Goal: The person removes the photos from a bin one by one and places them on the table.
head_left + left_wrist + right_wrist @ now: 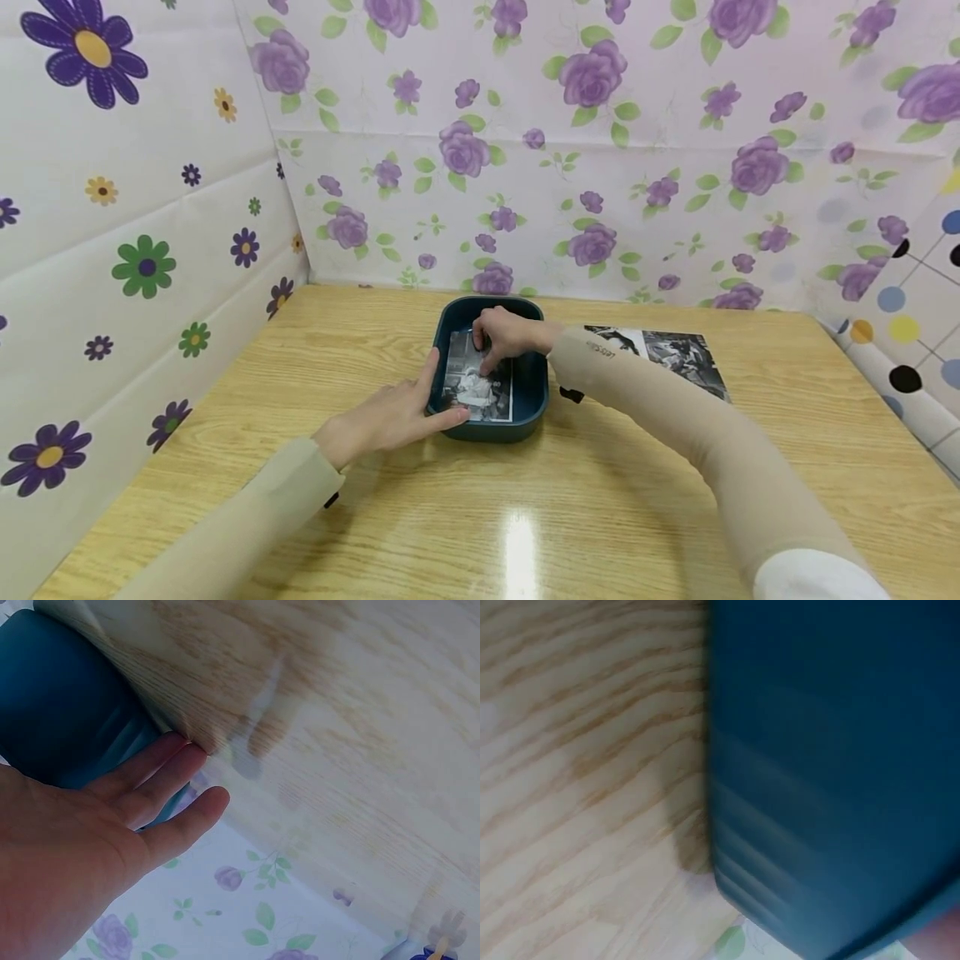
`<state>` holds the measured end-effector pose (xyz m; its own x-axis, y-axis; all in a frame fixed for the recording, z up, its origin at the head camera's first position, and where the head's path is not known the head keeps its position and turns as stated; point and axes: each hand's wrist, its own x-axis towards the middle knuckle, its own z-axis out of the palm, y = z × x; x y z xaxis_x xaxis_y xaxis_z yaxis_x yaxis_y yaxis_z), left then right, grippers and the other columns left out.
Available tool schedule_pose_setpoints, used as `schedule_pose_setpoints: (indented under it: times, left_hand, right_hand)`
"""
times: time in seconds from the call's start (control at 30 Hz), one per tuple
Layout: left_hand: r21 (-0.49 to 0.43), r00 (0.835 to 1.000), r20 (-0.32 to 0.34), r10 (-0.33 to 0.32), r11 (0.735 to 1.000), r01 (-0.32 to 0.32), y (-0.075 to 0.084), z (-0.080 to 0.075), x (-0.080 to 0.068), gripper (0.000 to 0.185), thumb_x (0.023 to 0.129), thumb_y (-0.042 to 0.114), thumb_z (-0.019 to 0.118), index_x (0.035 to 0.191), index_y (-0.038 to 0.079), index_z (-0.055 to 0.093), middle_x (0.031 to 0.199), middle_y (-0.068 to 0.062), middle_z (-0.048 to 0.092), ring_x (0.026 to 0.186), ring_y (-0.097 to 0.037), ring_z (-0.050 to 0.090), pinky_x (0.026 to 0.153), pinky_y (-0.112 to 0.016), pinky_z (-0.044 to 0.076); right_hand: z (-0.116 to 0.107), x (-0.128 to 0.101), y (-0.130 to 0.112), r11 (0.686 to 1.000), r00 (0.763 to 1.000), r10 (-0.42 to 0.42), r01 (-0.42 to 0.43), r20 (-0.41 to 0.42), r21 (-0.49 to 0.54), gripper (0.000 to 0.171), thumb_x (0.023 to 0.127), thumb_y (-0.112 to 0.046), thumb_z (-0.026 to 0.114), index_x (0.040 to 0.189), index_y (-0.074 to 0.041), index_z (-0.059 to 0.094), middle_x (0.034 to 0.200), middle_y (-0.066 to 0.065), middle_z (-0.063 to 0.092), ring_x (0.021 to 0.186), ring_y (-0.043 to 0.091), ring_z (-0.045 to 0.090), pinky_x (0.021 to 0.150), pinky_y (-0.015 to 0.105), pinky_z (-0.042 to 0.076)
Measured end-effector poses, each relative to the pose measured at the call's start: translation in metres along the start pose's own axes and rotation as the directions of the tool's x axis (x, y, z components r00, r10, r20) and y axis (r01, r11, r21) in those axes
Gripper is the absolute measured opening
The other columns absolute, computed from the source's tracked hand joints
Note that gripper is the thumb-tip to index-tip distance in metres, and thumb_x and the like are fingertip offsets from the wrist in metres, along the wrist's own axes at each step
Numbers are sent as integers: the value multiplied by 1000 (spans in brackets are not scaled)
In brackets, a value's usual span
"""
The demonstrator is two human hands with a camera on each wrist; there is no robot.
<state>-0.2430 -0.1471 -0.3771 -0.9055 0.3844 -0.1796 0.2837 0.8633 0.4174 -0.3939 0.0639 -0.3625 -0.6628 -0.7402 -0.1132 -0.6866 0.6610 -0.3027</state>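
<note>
1. Blue bin (495, 432) sat mid-counter (360, 325), 12 o'clock of the person, w/ the B&W print (480, 396) inside, toward the bin's 9 o'clock side. Flat on the bin floor or propped up: cdn't tell.
2. R hand (504, 335) reached in over the bin's 3 o'clock rim, fingers bent down at the print's upper half. Pinching or only touching: cdn't tell, tips too small. R wrist cam no help, mostly the bin's outer wall, blurred.
3. L hand (390, 412) was at the bin's 8 o'clock, thumb & forefinger wide apart, thumb over the rim at approx. 7; no print in its grip. L wrist cam showed other fingers fairly straight by the outer wall.
4. Risk, prob. the main one: thin print creasing, if R fingers pressed in hard or dragged it against the wall.
5. Also poss.: print snagging at its 7 o'clock corner, b/c L thumb was right by it.
6. Bin cd slide or tip toward 3 o'clock if R forearm leaned on the rim; L hand's loose contact wd prob. check little.
7. Other prints (686, 358) lay at the bin's 3 o'clock, partly under the R sleeve (645, 383); a low elbow cd sweep them.
</note>
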Motion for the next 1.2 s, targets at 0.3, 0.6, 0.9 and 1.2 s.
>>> schedule_pose_setpoints:
  times: [0.3,0.6,0.9,1.2]
  left_hand:
    - [3,1000,11,-9,1000,9,0,-1,0,110,81,84,38,153,23,-19,141,-25,49,111,-33,64,99,-47,47]
    - [13,1000,7,7,1000,-7,2,-1,-3,108,83,83,36,153,22,-19,147,-23,43,125,-38,55,106,-49,41]
    - [24,1000,-3,13,1000,-13,3,1,-2,107,83,83,37,153,24,-20,149,-24,39,129,-42,50,107,-51,39]
    - [18,999,-25,30,999,-29,3,2,-1,108,83,82,38,153,23,-20,147,-26,42,124,-40,55,105,-50,42]
  right_hand:
    - [-29,-11,-1,981,994,-11,32,-109,190,28,72,-12,84,90,-5,62,89,6,57,75,16,49,69,25,43]
    - [-90,-53,20,932,982,102,-39,-156,360,27,75,-5,78,95,0,61,90,12,54,68,15,46,62,27,42]
    - [-121,-138,88,913,933,294,-211,-206,349,23,76,-3,73,94,-2,60,90,7,54,72,17,49,63,30,46]
    - [-118,-243,169,866,883,451,-399,-129,302,10,79,5,61,85,-1,55,78,4,48,62,13,39,60,29,38]
